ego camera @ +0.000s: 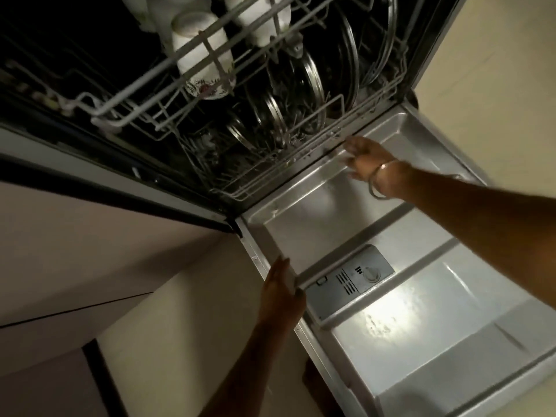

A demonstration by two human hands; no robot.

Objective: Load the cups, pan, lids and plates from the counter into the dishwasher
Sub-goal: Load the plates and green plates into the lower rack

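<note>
Right hand (365,158), fingers spread, holding nothing, touches the lower rack (270,164) edge; left hand (282,293), flat, seemingly rests on the open door (421,341) edge. Pushed unevenly, lids (313,82) just beyond the right hand could rattle loose; closing the door might pinch fingers.

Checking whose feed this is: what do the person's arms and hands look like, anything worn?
Both forearms are bare, with no sleeves in view and no gloves. The right hand has a thin metal bangle at the wrist. The left hand shows nothing worn; no rings or watch can be made out in the dim light.
</note>
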